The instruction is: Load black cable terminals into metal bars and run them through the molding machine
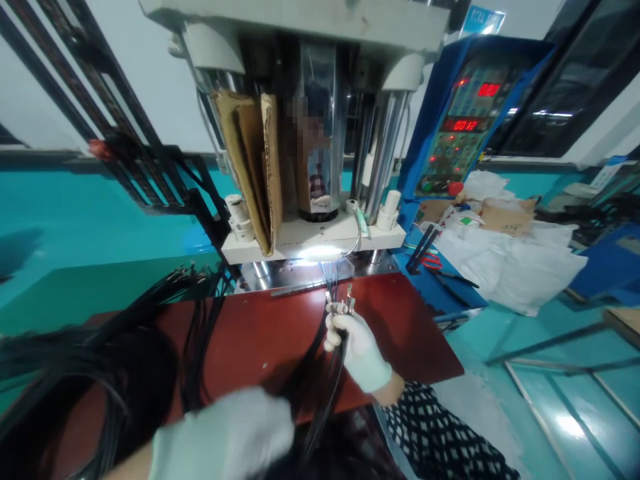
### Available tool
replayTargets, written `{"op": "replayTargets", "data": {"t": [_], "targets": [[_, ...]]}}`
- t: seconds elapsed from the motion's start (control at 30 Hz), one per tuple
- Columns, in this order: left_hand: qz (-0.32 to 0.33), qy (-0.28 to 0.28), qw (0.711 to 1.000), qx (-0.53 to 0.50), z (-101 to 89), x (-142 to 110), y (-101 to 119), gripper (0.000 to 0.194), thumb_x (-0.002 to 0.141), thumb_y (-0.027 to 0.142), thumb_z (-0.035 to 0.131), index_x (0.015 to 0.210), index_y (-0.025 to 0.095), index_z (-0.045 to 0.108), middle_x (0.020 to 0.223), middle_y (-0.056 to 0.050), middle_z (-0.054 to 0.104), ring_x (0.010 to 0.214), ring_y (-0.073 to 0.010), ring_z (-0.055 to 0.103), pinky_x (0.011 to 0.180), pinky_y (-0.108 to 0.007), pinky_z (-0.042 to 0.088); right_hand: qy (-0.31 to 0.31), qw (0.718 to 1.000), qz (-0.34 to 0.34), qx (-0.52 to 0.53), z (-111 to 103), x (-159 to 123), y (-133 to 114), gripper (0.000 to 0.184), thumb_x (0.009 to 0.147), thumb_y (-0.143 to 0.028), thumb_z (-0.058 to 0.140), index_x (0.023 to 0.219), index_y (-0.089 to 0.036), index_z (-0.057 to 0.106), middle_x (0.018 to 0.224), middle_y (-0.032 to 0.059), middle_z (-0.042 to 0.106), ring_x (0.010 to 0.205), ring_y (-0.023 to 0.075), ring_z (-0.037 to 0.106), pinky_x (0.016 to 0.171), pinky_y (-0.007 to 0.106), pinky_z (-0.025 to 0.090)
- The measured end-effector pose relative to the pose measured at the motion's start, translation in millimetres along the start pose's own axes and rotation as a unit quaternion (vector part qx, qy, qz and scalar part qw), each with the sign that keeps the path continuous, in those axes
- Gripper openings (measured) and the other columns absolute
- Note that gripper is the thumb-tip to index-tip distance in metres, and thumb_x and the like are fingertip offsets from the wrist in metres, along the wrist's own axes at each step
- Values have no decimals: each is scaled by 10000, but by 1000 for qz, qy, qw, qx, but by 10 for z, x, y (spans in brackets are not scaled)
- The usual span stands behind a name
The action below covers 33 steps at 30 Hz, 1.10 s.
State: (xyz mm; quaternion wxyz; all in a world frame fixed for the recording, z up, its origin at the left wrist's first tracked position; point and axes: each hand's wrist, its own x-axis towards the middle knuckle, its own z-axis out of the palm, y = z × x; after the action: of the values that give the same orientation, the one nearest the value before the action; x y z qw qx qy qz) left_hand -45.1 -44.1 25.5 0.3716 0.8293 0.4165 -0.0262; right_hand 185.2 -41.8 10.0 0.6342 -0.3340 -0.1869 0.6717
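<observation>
My right hand [359,347], in a white glove, is closed around a bunch of black cables [327,393]. Their metal end terminals [350,299] stick up past my fingertips, and the cables hang down over the front edge of the red-brown tabletop [400,333]. Low on the left is my left hand [240,427], also gloved and smeared by motion; its fingers cannot be made out. Just beyond my right hand, thin wires [330,272] run under the lit lower plate of a press [320,233].
More black cables [200,333] lie on the left of the tabletop, with a large bundle [75,353] farther left. Folded cardboard [260,173] stands on the press plate. A blue control box [463,120] is at the right, above red-handled scissors [431,261] and white bags [520,267].
</observation>
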Motion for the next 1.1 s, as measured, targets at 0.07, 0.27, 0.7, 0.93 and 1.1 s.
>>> {"op": "replayTargets", "data": {"t": [0.07, 0.27, 0.7, 0.93, 1.1], "targets": [[4, 58, 998, 25, -264, 374, -38, 425, 988, 482, 330, 1114, 240, 656, 975, -93, 692, 951, -257, 660, 865, -357, 500, -28, 999, 40, -17, -5, 45, -13, 248, 692, -222, 712, 920, -137, 665, 671, -38, 569, 440, 31, 374, 439, 201, 354], [31, 213, 940, 264, -571, 1605, -5, 354, 967, 335, 480, 1230, 131, 599, 1225, -172, 610, 1164, -308, 543, 1002, -429, 432, -32, 992, 29, -119, -29, 104, 4, 366, 810, -477, 734, 977, -165, 640, 569, -75, 504, 404, 33, 293, 399, 187, 314], [-69, 78, 986, -127, -676, 541, -214, 528, 1012, 524, 215, 953, 156, 588, 597, 5, 549, 451, -127, 482, 506, -247, 383, -129, 962, 159, -179, -55, -35, -77, 288, 870, -413, 664, 827, -128, 661, 521, -49, 515, 393, 33, 299, 398, 196, 307], [8, -17, 833, -552, -300, 725, 20, 520, 978, 565, 372, 718, 145, 534, 554, -25, 561, 497, -119, 516, 522, -238, 409, -160, 923, 161, -311, 262, -77, -28, 277, 884, -374, 609, 788, -128, 692, 607, 8, 625, 464, 74, 521, 477, 211, 386], [23, 22, 801, -597, -122, 810, 28, 536, 961, 576, 453, 637, 151, 501, 529, 5, 504, 458, -95, 466, 480, -225, 393, -126, 906, 150, -375, 318, -105, 66, 184, 811, -259, 638, 673, -140, 663, 567, -9, 614, 472, 70, 515, 483, 196, 398]]}}
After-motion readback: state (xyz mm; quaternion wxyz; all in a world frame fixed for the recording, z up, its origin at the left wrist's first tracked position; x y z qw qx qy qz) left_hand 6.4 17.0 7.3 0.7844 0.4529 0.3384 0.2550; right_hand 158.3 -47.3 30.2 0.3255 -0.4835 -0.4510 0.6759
